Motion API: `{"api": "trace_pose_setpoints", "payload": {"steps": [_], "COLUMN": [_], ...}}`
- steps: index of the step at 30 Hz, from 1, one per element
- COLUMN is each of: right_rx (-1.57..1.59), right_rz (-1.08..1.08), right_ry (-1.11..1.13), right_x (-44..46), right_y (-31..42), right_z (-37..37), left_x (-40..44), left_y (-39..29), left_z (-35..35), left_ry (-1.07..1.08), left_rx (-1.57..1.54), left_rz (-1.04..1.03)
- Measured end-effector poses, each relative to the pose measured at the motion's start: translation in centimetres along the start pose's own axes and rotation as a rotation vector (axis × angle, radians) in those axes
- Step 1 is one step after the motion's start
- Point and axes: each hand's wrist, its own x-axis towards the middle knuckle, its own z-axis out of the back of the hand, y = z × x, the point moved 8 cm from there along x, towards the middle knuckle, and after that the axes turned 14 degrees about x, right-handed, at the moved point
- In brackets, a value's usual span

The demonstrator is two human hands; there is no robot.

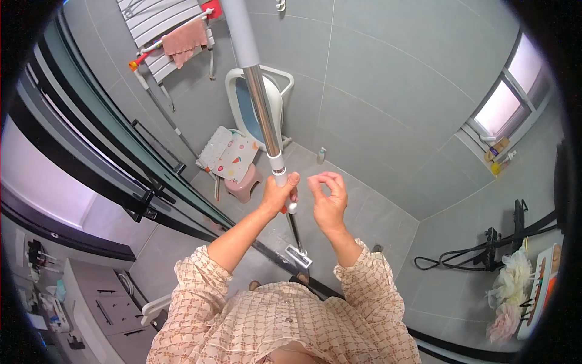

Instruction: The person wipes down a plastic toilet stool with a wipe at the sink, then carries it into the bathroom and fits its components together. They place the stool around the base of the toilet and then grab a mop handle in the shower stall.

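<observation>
A long pole (262, 109), white at the top and shiny metal below, runs down the middle of the view. My left hand (280, 194) is wrapped round its white lower section. Below that hand a thin metal rod (294, 232) leads to a flat grey-and-white head (298, 256) near the floor by the door track. My right hand (328, 197) is raised just right of the pole, apart from it. Its fingers curl toward the thumb, and whatever they may hold is too small to name.
A folded baby tub (245, 106) leans on the back wall, beside a pink stool (244, 183) and a small bottle (321, 155). Sliding door frames (109, 139) stand at left. A black hose (454, 262) hangs at right, near bath puffs (512, 276).
</observation>
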Motion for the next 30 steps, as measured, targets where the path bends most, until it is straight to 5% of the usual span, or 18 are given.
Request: {"api": "trace_pose_setpoints", "payload": {"steps": [5, 7, 9, 12, 17, 21, 24, 28, 30], "right_rx": [-0.201, -0.639, -0.723, -0.733, -0.637, -0.576, -0.527, -0.333, -0.398], "right_rz": [-0.211, -0.361, -0.341, -0.248, -0.247, 0.063, 0.022, 0.152, -0.134], "right_ry": [-0.073, -0.097, -0.085, 0.296, 0.949, 1.171, 1.251, 1.117, 1.187], "right_x": [1.6, 0.9, -0.8, -5.7, -17.5, -23.1, -25.9, -29.1, -30.9], "right_y": [-5.4, -5.9, -8.7, -9.7, -7.8, -1.2, -0.2, -0.6, -2.0], "right_z": [5.5, 7.7, 8.3, 5.9, -1.5, -7.1, -10.7, -14.3, -15.0], "left_x": [-4.0, -5.7, -6.8, -8.8, -11.9, -14.3, -16.7, -21.7, -25.0], "left_y": [0.1, 0.3, 0.7, 1.3, -1.2, 0.2, -0.1, 0.1, -1.0], "left_z": [3.4, 4.2, 5.2, 5.7, 5.1, 4.7, 6.3, 10.8, 14.5], "left_ry": [-0.002, 0.008, 0.020, -0.019, -0.076, 0.033, 0.096, 0.067, 0.014], "left_rx": [0.078, 0.129, 0.171, 0.259, 0.402, 0.489, 0.512, 0.561, 0.552], "left_rz": [0.000, 0.004, -0.004, 0.141, -0.090, 0.031, 0.086, 0.069, 0.065]}}
